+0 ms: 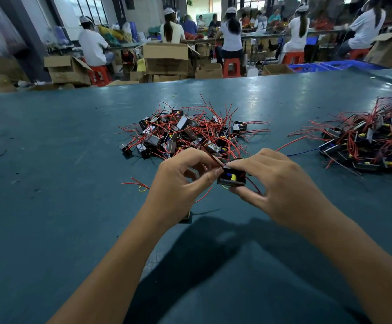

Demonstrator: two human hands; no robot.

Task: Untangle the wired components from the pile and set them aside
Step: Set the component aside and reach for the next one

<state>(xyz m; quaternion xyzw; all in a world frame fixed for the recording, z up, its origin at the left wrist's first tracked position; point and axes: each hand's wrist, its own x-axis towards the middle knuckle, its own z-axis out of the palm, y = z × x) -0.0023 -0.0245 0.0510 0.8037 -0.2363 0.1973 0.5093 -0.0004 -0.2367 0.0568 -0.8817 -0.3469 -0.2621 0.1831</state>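
Note:
A tangled pile (185, 134) of small black components with red wires lies in the middle of the teal table (50, 160). Just in front of it, above the table, my right hand (276, 188) grips one black component (231, 177) with yellow and blue parts between thumb and fingers. My left hand (181, 183) pinches a red wire at that component's left edge. A red wire and a blue wire run from my right hand toward the right. Another black component (186, 217) lies partly hidden under my left wrist.
A second heap of wired components (367, 139) lies at the table's right side. A loose red wire with a yellow loop (138, 185) lies left of my left hand. Beyond the table's far edge are cardboard boxes, red stools and seated workers.

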